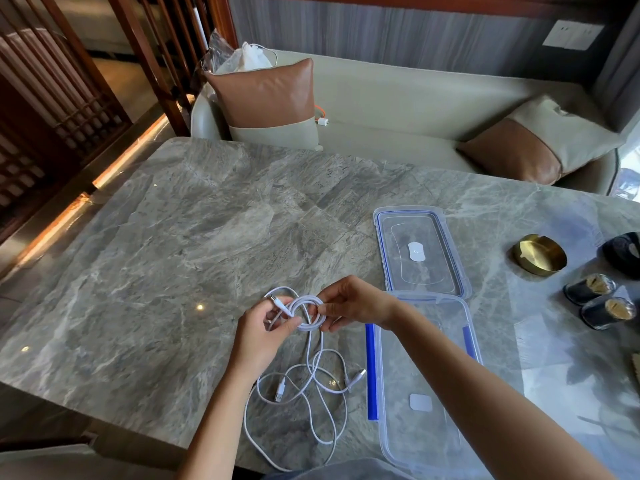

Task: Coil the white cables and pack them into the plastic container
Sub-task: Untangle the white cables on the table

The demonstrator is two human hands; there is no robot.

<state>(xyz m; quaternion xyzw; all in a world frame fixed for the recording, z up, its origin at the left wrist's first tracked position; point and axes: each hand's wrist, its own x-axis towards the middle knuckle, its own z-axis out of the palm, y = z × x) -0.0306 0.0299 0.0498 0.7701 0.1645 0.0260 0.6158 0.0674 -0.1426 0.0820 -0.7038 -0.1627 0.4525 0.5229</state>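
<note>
A small coil of white cable [309, 315] hangs just above the marble table [173, 254], held between both hands. My left hand [265, 332] pinches its left side, where a plug end sticks out. My right hand [353, 303] pinches the right side. Loose loops of white cable [308, 393] trail down from the coil and lie tangled on the table near me, with USB plugs showing. The clear plastic container [391, 427] with blue clips sits right of the loose cable, partly under my right forearm. Its clear lid [420, 252] lies flat just beyond it.
A brass ashtray [539, 254] and two dark glass jars [601, 301] stand at the table's right side. A sofa with brown and cream cushions [268, 105] runs behind the table. A wooden screen stands at the left.
</note>
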